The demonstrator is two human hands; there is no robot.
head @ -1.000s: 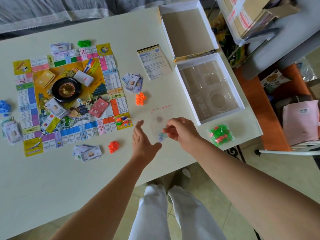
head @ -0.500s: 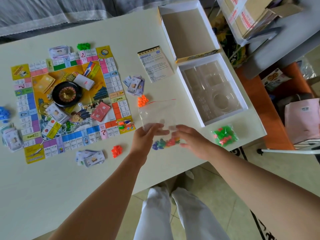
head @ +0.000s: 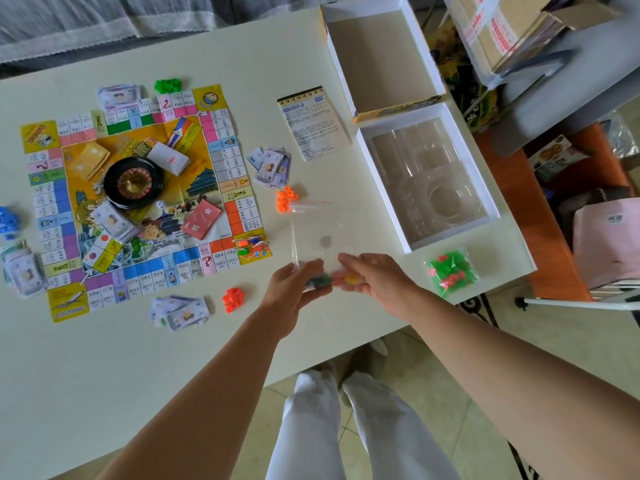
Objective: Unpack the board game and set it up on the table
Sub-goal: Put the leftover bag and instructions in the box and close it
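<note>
Right of the game board [head: 227, 168], left hand [head: 294, 289] and right hand [head: 375, 280] are pinching the clear bag [head: 325, 226], seemingly sealed and awaiting unzipping.

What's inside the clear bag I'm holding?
Small game pieces bunched at the bottom of the bag: dark green, red and yellow show. Above them it looks empty. The fingers of the left hand and right hand cover the rest, so no count.
</note>
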